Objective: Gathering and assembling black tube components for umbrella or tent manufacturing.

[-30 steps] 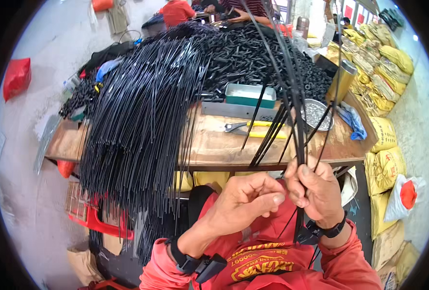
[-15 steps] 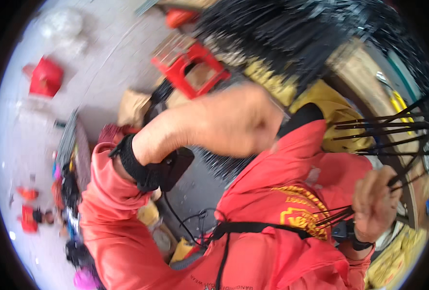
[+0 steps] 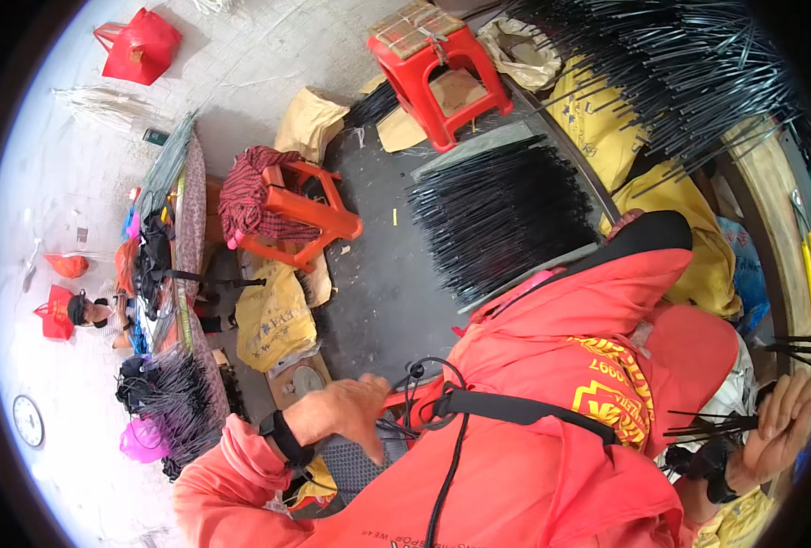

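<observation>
My right hand (image 3: pixel 778 427), at the far right, is closed around a small bunch of thin black rods (image 3: pixel 711 424); their ends stick out on both sides of the fist. My left hand (image 3: pixel 339 413) is low in the middle, its thumb held apart from the fingers and nothing visible in it. Close to its fingertips hangs a looped black cord (image 3: pixel 416 369) in front of my red clothing. Beyond my leg, a dense stack of black rods (image 3: pixel 506 215) lies on the dark floor.
A larger heap of black rods (image 3: pixel 689 73) fills the upper right, above yellow sacks (image 3: pixel 597 114). Two red stools (image 3: pixel 437 87) stand ahead, one draped with checked cloth (image 3: pixel 252 194). Yellow-handled pliers (image 3: pixel 809 265) lie on a board at right. Another person (image 3: pixel 104 312) is far left.
My left hand has dropped from the upper middle toward my waist. My right hand, still holding rods, sits lower and farther right. The whole view has shifted, uncovering the floor stack and second stool.
</observation>
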`<state>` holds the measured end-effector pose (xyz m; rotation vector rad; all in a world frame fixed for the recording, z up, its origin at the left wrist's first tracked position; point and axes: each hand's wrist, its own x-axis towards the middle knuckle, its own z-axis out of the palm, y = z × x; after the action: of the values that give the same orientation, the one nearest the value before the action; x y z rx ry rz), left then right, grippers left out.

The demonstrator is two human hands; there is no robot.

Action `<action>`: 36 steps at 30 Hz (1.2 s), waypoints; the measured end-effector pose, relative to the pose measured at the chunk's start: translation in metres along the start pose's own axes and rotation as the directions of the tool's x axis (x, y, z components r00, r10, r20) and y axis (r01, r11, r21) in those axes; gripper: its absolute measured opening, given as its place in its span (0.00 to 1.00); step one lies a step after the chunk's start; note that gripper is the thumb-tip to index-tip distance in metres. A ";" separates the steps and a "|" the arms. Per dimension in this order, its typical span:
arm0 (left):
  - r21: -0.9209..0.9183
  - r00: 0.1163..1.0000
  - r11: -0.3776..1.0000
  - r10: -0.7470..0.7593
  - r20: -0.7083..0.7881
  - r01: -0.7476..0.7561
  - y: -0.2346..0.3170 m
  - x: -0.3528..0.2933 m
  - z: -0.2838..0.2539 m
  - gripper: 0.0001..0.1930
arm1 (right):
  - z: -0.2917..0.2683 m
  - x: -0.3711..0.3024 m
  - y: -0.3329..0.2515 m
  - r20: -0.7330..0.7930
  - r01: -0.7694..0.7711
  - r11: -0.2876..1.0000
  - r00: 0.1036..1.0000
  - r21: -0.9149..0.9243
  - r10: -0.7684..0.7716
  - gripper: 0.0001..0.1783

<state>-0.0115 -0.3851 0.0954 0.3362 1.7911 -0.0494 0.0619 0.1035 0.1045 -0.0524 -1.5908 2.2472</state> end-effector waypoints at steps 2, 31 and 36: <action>0.030 0.990 0.997 -0.067 -0.124 0.071 -0.029 -0.006 0.014 0.35 | -0.018 -0.006 -0.002 -0.348 -0.003 0.997 0.937 -0.083 -0.026 0.21; -0.127 0.840 0.986 -0.018 0.543 0.103 -0.006 0.140 -0.182 0.17 | 0.014 -0.020 -0.015 -0.555 0.250 0.943 0.827 0.222 -0.089 0.09; -0.429 0.834 0.824 -0.092 0.544 0.370 -0.098 0.028 -0.096 0.16 | -0.002 -0.007 -0.010 -0.314 0.264 0.945 0.929 0.191 -0.196 0.16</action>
<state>-0.1324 -0.4528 0.0783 -0.2873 1.2423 0.1596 0.0715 0.1060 0.1112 -0.1203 -1.1143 2.1092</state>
